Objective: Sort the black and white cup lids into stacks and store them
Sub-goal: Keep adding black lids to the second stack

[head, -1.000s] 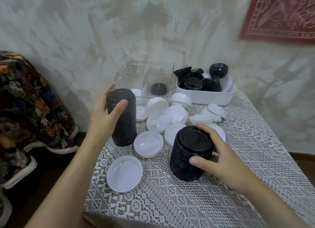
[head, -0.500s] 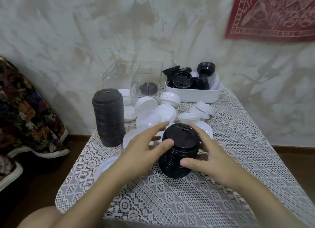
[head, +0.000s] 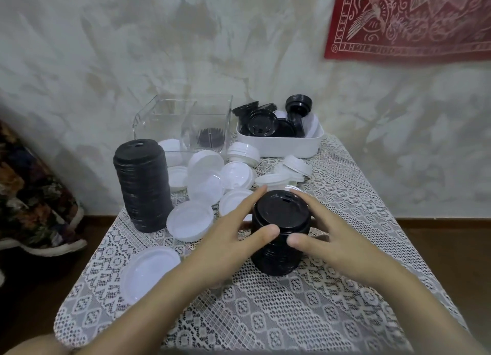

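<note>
A short stack of black lids stands on the lace-covered table, near its middle. My left hand grips it from the left, thumb in front and fingers round the far rim. From the right, my right hand grips the same stack, thumb at the front. A taller black lid stack stands free at the left. Several loose white lids lie between and behind the two stacks, one near the left table edge.
A clear plastic box stands at the back against the wall, something dark seen through it. Next to it a white tray holds jumbled black lids and some white ones. A floral cushion lies on the left.
My left hand let go of the tall black stack and crossed to the short stack, which it now grips together with my right hand. The tall stack stayed standing.
</note>
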Demonstrator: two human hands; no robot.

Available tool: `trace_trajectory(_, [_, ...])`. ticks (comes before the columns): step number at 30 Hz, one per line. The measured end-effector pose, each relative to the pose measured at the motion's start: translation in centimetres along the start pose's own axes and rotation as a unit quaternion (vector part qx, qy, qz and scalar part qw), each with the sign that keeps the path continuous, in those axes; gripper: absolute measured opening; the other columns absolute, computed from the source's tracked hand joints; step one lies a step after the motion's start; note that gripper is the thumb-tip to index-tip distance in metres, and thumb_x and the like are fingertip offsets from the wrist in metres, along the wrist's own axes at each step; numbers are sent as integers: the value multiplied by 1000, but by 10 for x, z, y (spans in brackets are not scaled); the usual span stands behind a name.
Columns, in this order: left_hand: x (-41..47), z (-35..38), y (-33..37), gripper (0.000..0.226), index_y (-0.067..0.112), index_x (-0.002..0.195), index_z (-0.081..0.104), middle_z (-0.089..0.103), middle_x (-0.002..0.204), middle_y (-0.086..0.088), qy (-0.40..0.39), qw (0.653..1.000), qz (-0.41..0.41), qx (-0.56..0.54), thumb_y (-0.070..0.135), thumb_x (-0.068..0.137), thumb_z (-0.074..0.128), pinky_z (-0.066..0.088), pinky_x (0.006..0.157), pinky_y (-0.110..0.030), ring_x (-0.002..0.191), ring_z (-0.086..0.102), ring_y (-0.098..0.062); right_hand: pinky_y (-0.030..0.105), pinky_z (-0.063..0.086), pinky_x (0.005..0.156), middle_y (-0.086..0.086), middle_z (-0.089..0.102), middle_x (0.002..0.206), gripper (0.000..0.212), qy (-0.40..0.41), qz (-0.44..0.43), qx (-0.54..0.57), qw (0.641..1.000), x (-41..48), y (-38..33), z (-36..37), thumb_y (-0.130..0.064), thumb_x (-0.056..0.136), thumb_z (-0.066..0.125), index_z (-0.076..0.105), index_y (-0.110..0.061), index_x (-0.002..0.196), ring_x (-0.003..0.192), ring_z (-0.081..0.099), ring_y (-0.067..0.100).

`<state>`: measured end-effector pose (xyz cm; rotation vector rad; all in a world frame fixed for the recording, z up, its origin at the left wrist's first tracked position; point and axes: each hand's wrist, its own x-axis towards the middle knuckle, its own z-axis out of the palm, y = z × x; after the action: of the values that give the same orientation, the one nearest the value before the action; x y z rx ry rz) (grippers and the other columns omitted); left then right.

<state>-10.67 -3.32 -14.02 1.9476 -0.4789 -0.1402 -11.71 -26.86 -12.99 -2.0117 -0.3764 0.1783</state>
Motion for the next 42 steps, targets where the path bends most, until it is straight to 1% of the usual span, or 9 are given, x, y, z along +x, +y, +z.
trace_trajectory(10, [14,-1,6,77,72,142,33,56,137,38,2,1000,-3,22,79,73,67,49,111,-33,126,55,11,46,47,111,-31,55,142,67,15,-9,3,1000,3,-5,-2,-60,85,75,40,-67,141,133,52,-2])
trace_trajectory(15, [15,1,0,73,62,142,42,60,137,29,6,1000,15,6,68,77,73,53,104,-32,125,58,7,45,46,112,-31,54,143,80,24,2,-5,1000,4,-2,-4,-71,75,74,35,-68,145,130,56,0])
trace_trajectory(19, [13,0,-1,63,61,141,43,58,137,31,-2,1000,20,-6,59,86,73,52,96,-29,123,57,9,38,47,108,-35,58,135,62,23,-18,-16,999,5,-7,-1,-60,83,75,41,-74,134,122,57,-8])
trace_trajectory(21, [12,-1,0,63,61,142,41,57,138,32,-4,1000,25,0,66,86,69,51,99,-28,124,56,10,34,47,106,-37,58,133,60,17,-20,-18,999,5,-10,-2,-58,83,72,42,-75,131,119,56,-12])
trace_trajectory(26, [14,2,3,60,65,139,41,60,134,34,-2,1000,26,3,62,85,68,51,101,-29,122,57,11,29,49,106,-29,62,136,52,-17,-8,15,1000,7,-8,-16,-47,92,66,49,-57,140,124,59,-4])
trace_trajectory(30, [14,3,0,63,68,137,42,59,135,34,7,1000,24,-15,69,78,67,48,100,-25,124,57,9,36,58,97,-16,71,126,43,23,20,12,999,18,-1,-34,-49,92,64,65,-42,134,114,69,4])
trace_trajectory(35, [15,10,-3,65,73,133,42,60,132,37,34,999,21,-21,71,73,67,46,101,-24,125,55,11,35,63,78,5,77,99,18,143,17,13,989,64,5,-57,-17,103,61,74,-20,114,85,74,18])
trace_trajectory(40, [16,8,-3,68,72,130,46,63,130,33,43,998,17,-35,65,68,73,47,98,-23,124,57,9,44,63,84,-7,75,88,16,215,1,-83,973,144,2,-77,-21,100,65,75,-32,95,84,73,17])
trace_trajectory(42, [16,6,-5,71,71,130,48,64,130,32,49,998,15,-40,62,65,75,47,98,-21,123,58,8,40,59,87,-12,74,95,11,226,-2,-132,965,177,-4,-80,-29,98,66,76,-31,103,91,72,17])
